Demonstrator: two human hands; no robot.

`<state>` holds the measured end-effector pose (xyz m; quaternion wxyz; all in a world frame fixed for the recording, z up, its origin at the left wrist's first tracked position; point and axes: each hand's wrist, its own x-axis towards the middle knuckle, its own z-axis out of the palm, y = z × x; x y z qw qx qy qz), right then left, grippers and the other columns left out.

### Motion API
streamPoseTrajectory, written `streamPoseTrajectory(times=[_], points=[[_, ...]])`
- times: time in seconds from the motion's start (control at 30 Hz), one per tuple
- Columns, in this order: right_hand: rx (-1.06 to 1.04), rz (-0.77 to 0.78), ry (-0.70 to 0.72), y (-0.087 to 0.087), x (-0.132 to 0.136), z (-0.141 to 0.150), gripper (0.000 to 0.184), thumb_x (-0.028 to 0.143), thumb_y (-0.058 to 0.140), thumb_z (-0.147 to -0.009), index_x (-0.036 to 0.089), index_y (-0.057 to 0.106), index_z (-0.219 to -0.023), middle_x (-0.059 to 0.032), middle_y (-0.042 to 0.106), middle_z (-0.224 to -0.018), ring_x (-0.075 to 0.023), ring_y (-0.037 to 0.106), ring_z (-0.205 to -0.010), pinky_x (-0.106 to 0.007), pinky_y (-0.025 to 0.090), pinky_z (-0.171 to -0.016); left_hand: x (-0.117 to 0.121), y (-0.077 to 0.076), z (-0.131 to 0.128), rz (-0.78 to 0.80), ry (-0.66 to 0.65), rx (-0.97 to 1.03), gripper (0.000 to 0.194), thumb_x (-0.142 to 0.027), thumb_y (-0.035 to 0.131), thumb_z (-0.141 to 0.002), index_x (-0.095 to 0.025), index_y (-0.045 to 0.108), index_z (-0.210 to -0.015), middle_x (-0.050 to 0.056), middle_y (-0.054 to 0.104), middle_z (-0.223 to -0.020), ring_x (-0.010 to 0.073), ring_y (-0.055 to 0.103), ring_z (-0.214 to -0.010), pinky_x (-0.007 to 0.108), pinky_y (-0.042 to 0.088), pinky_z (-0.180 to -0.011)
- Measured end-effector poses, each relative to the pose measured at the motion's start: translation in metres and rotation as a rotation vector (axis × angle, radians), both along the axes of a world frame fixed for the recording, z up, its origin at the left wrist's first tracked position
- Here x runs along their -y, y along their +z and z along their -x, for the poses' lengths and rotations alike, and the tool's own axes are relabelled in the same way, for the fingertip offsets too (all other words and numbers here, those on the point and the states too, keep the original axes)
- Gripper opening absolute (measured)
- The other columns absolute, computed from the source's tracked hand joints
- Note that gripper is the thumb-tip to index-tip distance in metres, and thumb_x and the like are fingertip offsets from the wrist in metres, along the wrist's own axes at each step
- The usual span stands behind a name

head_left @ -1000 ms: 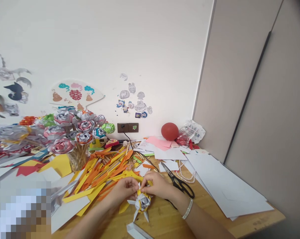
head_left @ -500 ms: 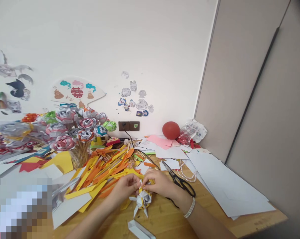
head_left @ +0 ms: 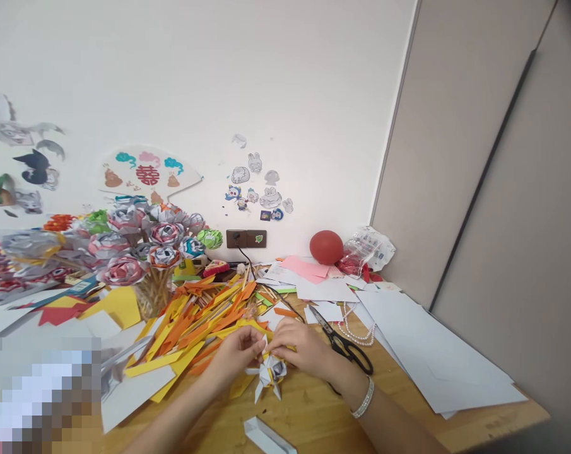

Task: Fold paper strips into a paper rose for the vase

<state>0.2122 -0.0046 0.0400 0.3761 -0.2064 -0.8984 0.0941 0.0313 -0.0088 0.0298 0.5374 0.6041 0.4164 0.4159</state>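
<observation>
A small paper flower (head_left: 272, 372), white and grey with yellow strips, hangs between my hands just above the wooden table. My left hand (head_left: 243, 353) pinches a pointed paper tip at the flower's far side. From the other side, my right hand (head_left: 297, 345) has its thumb and fingers closed on the same part, close to the left fingertips. White pointed petals stick out from the flower toward me. A folded strip of white paper (head_left: 269, 435) lies on the table nearer to me. Behind my hands spreads a pile of yellow and orange paper strips (head_left: 185, 334).
Black-handled scissors (head_left: 344, 345) and a bead string (head_left: 356, 333) lie right of my hands. White sheets (head_left: 436, 353) cover the right side. A bunch of paper flowers (head_left: 164, 233) stands at left. A red balloon (head_left: 326, 247) sits by the wall.
The flower has risen slightly and turned a little between my fingers. Both hands keep their pinch at its far side. The whole view has shifted slightly.
</observation>
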Motion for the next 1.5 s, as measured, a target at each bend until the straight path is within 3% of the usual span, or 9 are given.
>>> streamPoseTrajectory(times=[0.3,0.47,0.7,0.93,1.1,1.33,1.5], points=[[-0.034,-0.045,0.077,0.000,-0.002,0.000,0.014,0.020,0.058,-0.087,0.020,0.071,-0.088,-0.0037,0.071,-0.084,-0.0165,0.057,-0.079,-0.032,0.044,-0.080,0.002,0.001,0.000,-0.014,0.054,0.043,0.051,-0.064,0.068,-0.055,-0.019,0.047,-0.067,-0.007,0.053,-0.056,0.0096,0.050,-0.050,0.024,0.043,-0.050],[-0.006,0.055,-0.045,0.001,0.002,0.000,0.024,0.013,0.064,-0.079,0.020,0.069,-0.102,-0.0031,0.070,-0.083,-0.0173,0.056,-0.079,-0.030,0.045,-0.076,0.002,0.001,0.000,-0.036,0.071,0.041,0.047,-0.060,0.069,-0.056,-0.019,0.048,-0.066,-0.007,0.053,-0.054,0.0101,0.050,-0.050,0.023,0.041,-0.049],[-0.066,0.153,-0.062,0.004,0.004,0.004,0.020,0.005,0.067,-0.072,0.019,0.072,-0.085,-0.0016,0.071,-0.084,-0.0158,0.058,-0.083,-0.029,0.043,-0.083,-0.002,0.000,0.000,-0.060,0.097,0.041,0.048,-0.061,0.069,-0.055,-0.019,0.048,-0.064,-0.007,0.050,-0.054,0.0097,0.048,-0.049,0.022,0.039,-0.047],[0.006,0.124,-0.045,0.007,0.008,0.000,0.024,0.004,0.059,-0.076,0.021,0.070,-0.088,-0.0010,0.068,-0.084,-0.0162,0.055,-0.086,-0.030,0.043,-0.083,0.001,0.000,-0.001,-0.065,0.103,0.039,0.045,-0.058,0.069,-0.058,-0.019,0.048,-0.065,-0.007,0.051,-0.055,0.0101,0.049,-0.049,0.023,0.040,-0.048],[0.034,0.101,-0.102,0.002,0.008,0.003,0.037,0.002,0.054,-0.069,0.022,0.069,-0.096,-0.0018,0.066,-0.082,-0.0182,0.053,-0.083,-0.031,0.042,-0.079,0.003,0.002,0.000,-0.046,0.097,0.033,0.044,-0.056,0.071,-0.057,-0.019,0.049,-0.065,-0.007,0.053,-0.053,0.0105,0.050,-0.048,0.024,0.041,-0.048],[-0.034,0.116,-0.036,0.000,0.008,0.004,0.036,0.001,0.050,-0.064,0.023,0.071,-0.083,-0.0015,0.064,-0.077,-0.0179,0.052,-0.081,-0.032,0.042,-0.080,0.004,0.000,-0.001,-0.015,0.111,0.038,0.043,-0.056,0.071,-0.058,-0.019,0.048,-0.064,-0.007,0.054,-0.051,0.0109,0.051,-0.047,0.024,0.043,-0.048],[0.029,0.135,-0.068,0.003,0.012,0.005,0.040,-0.001,0.047,-0.061,0.021,0.070,-0.086,-0.0016,0.064,-0.077,-0.0180,0.052,-0.081,-0.031,0.041,-0.079,0.006,0.001,-0.002,0.014,0.079,0.038,0.044,-0.054,0.074,-0.055,-0.019,0.048,-0.062,-0.006,0.054,-0.050,0.0102,0.050,-0.045,0.023,0.041,-0.047]])
